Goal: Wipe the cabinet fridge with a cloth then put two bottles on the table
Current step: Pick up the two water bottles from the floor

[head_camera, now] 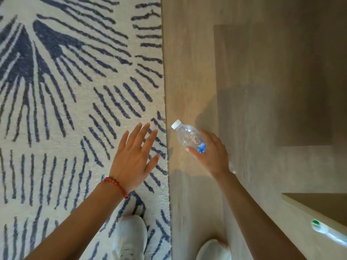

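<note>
My right hand [212,152] grips a clear plastic water bottle [187,136] with a white cap and a blue label. The bottle tilts with its cap pointing up and to the left, above the wooden floor. My left hand [134,156] is spread flat with its fingers apart and holds nothing; a red bead bracelet circles its wrist. It hovers over the rug, a hand's width left of the bottle. The fridge, the cloth and the table top are out of view.
A white rug with dark blue stripes [75,91] covers the left half. Bare wooden floor [244,72] lies on the right. A pale furniture edge [304,212] with a small green-and-white object [316,224] juts in at the lower right. My two white shoes show below.
</note>
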`<action>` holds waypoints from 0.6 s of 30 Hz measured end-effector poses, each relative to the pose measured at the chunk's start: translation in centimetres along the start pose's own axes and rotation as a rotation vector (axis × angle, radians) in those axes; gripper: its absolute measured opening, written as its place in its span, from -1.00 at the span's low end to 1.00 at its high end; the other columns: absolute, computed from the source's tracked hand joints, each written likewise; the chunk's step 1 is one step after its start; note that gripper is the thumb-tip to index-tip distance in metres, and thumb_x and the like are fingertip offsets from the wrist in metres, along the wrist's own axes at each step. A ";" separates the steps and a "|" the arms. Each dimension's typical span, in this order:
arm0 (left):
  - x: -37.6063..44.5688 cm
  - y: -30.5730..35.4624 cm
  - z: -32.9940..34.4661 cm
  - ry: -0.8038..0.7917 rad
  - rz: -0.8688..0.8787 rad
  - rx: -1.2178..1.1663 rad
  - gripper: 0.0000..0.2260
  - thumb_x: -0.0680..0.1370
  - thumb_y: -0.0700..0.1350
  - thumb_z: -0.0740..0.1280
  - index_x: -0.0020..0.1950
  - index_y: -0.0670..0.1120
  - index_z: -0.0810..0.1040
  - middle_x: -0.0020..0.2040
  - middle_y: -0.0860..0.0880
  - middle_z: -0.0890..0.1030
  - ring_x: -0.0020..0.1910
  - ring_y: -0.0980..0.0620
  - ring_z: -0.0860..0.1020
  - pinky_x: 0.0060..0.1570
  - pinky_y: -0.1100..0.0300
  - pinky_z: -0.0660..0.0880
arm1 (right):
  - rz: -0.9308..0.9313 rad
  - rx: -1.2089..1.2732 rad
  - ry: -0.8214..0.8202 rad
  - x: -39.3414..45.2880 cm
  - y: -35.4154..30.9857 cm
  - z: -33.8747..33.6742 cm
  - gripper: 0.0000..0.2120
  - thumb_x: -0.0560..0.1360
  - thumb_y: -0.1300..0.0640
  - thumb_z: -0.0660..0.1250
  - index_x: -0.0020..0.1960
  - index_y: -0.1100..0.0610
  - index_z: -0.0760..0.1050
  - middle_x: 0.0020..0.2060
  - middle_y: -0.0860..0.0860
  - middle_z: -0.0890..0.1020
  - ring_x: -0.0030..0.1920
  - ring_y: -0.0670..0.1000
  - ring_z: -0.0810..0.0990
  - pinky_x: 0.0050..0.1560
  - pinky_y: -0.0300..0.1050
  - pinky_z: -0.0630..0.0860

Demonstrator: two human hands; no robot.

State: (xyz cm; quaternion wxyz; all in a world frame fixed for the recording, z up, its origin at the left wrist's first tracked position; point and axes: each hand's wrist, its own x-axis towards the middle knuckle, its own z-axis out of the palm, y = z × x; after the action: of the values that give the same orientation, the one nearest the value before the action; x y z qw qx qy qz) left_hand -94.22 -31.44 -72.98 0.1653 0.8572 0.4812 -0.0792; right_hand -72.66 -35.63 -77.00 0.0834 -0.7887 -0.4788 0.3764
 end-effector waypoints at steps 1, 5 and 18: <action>0.1 -0.1 0.4 -0.003 0.005 0.001 -0.47 0.56 0.15 -0.02 0.42 -0.13 0.26 0.41 -0.20 0.34 0.41 -0.11 0.16 0.36 -0.10 0.14 | 0.013 0.007 -0.010 0.2 0.2 0.4 -0.36 0.35 -0.18 0.40 0.33 0.03 0.33 0.25 0.02 0.49 0.20 0.07 0.47 0.16 -0.04 0.39; 0.1 -0.3 0.9 -0.015 0.000 -0.002 -0.47 0.57 0.15 -0.03 0.42 -0.14 0.26 0.41 -0.20 0.34 0.41 -0.13 0.20 0.35 -0.13 0.17 | 0.116 0.210 -0.015 0.4 0.1 1.1 -0.40 0.30 -0.19 0.42 0.28 -0.07 0.37 0.12 -0.08 0.58 0.09 -0.01 0.54 0.10 -0.03 0.49; -6.4 3.0 -8.3 -0.029 -0.038 -0.059 -0.48 0.56 0.13 0.01 0.42 -0.15 0.26 0.40 -0.22 0.34 0.40 -0.19 0.24 0.34 -0.17 0.22 | 0.371 0.807 -0.142 -8.7 -4.8 -5.7 -0.44 0.36 -0.12 0.42 0.28 0.09 0.44 0.08 0.09 0.61 -0.12 -0.09 0.63 -0.30 -0.39 0.48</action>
State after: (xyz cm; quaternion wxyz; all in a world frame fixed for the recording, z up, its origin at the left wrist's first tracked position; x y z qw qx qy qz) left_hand -95.18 -35.01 -62.69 0.1961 0.8415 0.4969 -0.0804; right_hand -74.38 -38.98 -66.17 0.2824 -0.7379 -0.1486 0.5947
